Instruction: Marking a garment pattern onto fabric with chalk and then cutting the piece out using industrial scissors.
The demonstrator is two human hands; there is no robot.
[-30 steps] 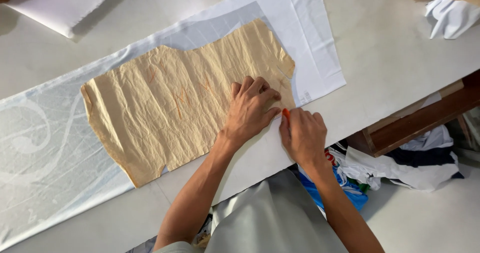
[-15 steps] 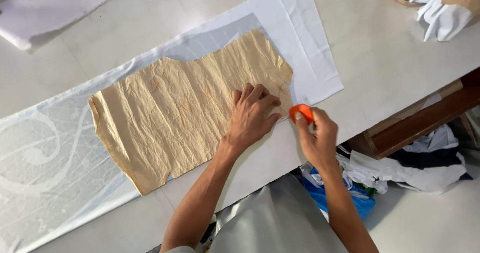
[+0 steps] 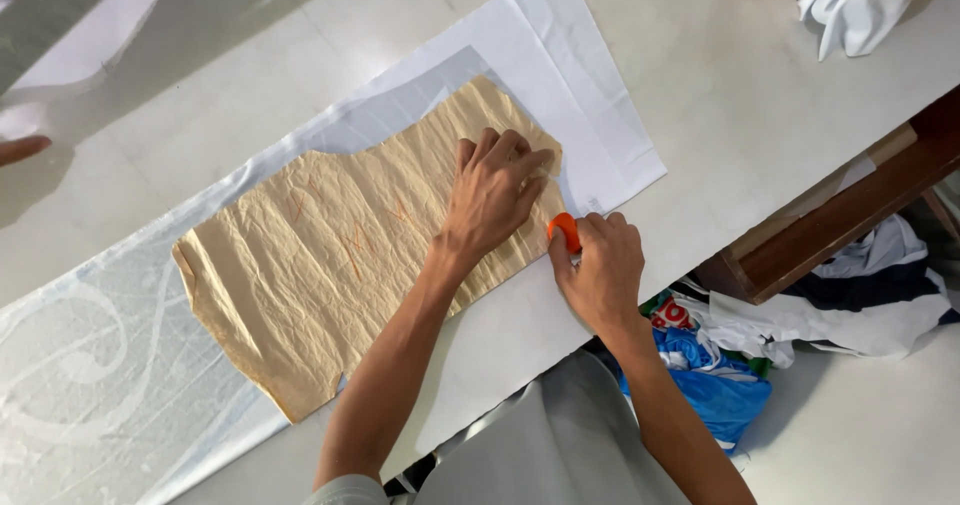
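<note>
The paper pattern (image 3: pixel 330 265) is tan with faint orange marks. The cloth (image 3: pixel 560 75) under it is white, with pale swirls at 8 o'clock. The marker (image 3: pixel 566 231) is orange, the table (image 3: pixel 750 95) off-white.

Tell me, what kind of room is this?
Probably a sewing or tailoring workshop: a crumpled tan paper pattern lies on white fabric spread over a big table, with cloth scraps heaped beside it.

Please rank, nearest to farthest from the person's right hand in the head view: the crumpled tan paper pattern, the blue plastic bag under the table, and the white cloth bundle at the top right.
From the right hand:
1. Crumpled tan paper pattern, just left.
2. Blue plastic bag, below right, under the table edge.
3. White cloth bundle, far corner, top right.
</note>
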